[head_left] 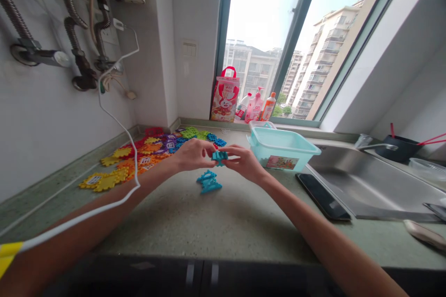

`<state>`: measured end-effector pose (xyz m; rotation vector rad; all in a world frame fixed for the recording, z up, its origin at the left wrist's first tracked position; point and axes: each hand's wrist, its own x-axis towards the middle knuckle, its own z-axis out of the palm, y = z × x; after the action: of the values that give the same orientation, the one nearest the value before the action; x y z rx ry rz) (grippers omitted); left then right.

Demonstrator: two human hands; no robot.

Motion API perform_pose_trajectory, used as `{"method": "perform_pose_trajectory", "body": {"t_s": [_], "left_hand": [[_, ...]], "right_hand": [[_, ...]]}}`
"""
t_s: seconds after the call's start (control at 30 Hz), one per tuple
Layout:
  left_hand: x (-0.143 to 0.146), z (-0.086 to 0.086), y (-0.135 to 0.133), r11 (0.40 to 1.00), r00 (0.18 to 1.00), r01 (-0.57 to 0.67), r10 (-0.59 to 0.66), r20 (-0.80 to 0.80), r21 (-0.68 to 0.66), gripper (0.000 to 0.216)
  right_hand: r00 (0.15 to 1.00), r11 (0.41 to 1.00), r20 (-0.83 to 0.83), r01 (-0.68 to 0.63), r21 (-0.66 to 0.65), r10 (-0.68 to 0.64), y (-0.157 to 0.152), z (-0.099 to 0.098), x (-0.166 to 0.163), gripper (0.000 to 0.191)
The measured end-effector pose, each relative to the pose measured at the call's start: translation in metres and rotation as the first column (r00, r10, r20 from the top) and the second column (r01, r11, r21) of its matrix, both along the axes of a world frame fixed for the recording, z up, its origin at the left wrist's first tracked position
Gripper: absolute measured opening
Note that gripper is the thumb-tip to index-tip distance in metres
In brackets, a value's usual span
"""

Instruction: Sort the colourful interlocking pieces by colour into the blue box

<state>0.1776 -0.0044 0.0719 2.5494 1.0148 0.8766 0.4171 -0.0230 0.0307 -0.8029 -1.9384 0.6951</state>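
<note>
Between my fingertips, above the counter, is a small teal interlocking building piece [219,158] with notched edges. My left hand [195,153] pinches its left side, and my right hand [242,160] grips it from the right. Whether it is one piece or a few joined together, I cannot tell. Just below, light-blue notched pieces [209,183] stand tilted against each other on the counter. To the left of my left hand lies a spread of colourful toothed pieces, among them yellow pieces [108,180], orange pieces [148,151] and green pieces [192,132].
A mint plastic tub [282,141] stands right of my hands, beside the steel sink [369,181]. A black phone [322,197] lies at the sink's edge. A white cable [118,202] crosses in front of my left arm. Bottles [255,107] and a pink bag [225,98] line the windowsill.
</note>
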Motion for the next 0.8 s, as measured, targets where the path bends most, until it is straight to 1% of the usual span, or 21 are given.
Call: {"method": "perform_pose_trajectory", "body": {"t_s": [0.07, 0.1, 0.17, 0.27, 0.33, 0.43, 0.5, 0.6, 0.7, 0.8], "left_hand": [[-0.014, -0.002, -0.02, 0.998, 0.999, -0.052, 0.052, 0.002, -0.024, 0.024], [-0.019, -0.005, -0.028, 0.996, 0.997, -0.071, 0.072, 0.009, -0.046, 0.024], [-0.024, -0.012, -0.038, 0.992, 0.995, -0.094, 0.097, 0.036, -0.089, 0.024], [-0.023, -0.023, -0.045, 0.986, 0.991, -0.097, 0.108, 0.076, -0.133, 0.022], [-0.022, -0.028, -0.046, 0.985, 0.992, -0.084, 0.096, 0.076, -0.148, 0.022], [-0.023, -0.033, -0.043, 0.987, 0.997, -0.054, 0.062, 0.042, -0.153, 0.025], [-0.027, -0.034, -0.039, 0.987, 0.999, -0.036, 0.037, 0.003, -0.158, 0.035], [-0.037, -0.03, -0.031, 0.986, 0.998, -0.05, 0.044, -0.044, -0.156, 0.051], [-0.047, -0.028, -0.022, 0.982, 0.997, -0.033, 0.019, -0.076, -0.187, 0.045], [-0.051, -0.033, -0.018, 0.974, 0.982, 0.069, -0.105, -0.158, -0.217, 0.033]], "right_hand": [[0.998, 0.998, 0.009, -0.063, -0.017, 0.064, -0.01, 0.001, -0.012, 0.04], [0.997, 0.997, 0.022, -0.075, -0.022, 0.076, -0.014, 0.001, -0.017, 0.039], [0.996, 0.997, 0.059, -0.071, -0.015, 0.072, -0.018, -0.002, -0.023, 0.036], [0.99, 0.998, 0.128, -0.058, 0.015, 0.056, -0.019, -0.005, -0.022, 0.034], [0.985, 0.998, 0.164, -0.063, 0.006, 0.061, -0.018, -0.006, -0.019, 0.034], [0.978, 0.994, 0.182, -0.1, -0.034, 0.104, -0.015, -0.01, -0.015, 0.032], [0.973, 0.99, 0.184, -0.131, -0.052, 0.139, -0.012, -0.015, -0.013, 0.033], [0.97, 0.989, 0.195, -0.137, -0.053, 0.145, -0.009, -0.021, -0.013, 0.034], [0.968, 0.99, 0.21, -0.133, -0.043, 0.139, -0.009, -0.024, -0.013, 0.034], [0.969, 0.989, 0.199, -0.144, -0.018, 0.145, -0.01, -0.024, -0.014, 0.033]]}}
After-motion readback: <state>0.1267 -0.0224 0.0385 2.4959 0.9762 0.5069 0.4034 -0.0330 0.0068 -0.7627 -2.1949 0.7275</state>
